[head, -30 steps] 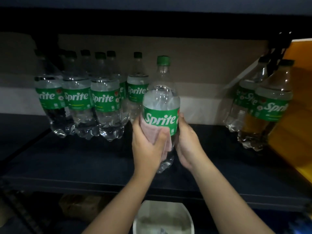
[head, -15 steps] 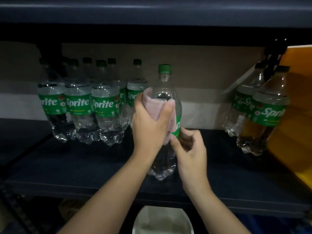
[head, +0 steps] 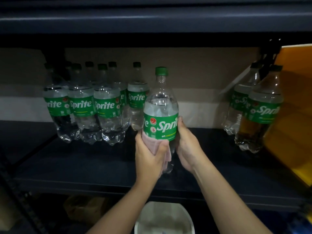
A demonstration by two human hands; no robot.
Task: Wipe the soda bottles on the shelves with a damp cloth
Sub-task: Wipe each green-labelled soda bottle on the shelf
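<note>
One clear plastic Sprite bottle with a green cap (head: 161,115) stands near the front of the dark shelf (head: 84,166). Our left hand (head: 149,159) grips it through the pink damp cloth (head: 152,144) — our right hand (head: 187,144) clasps the label side. We should steady right, turn slowly, and wipe down to the base.

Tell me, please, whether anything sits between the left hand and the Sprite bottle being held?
Yes: the pink cloth lies between the left hand and the held bottle, below its label. The right hand grips it bare.
</note>
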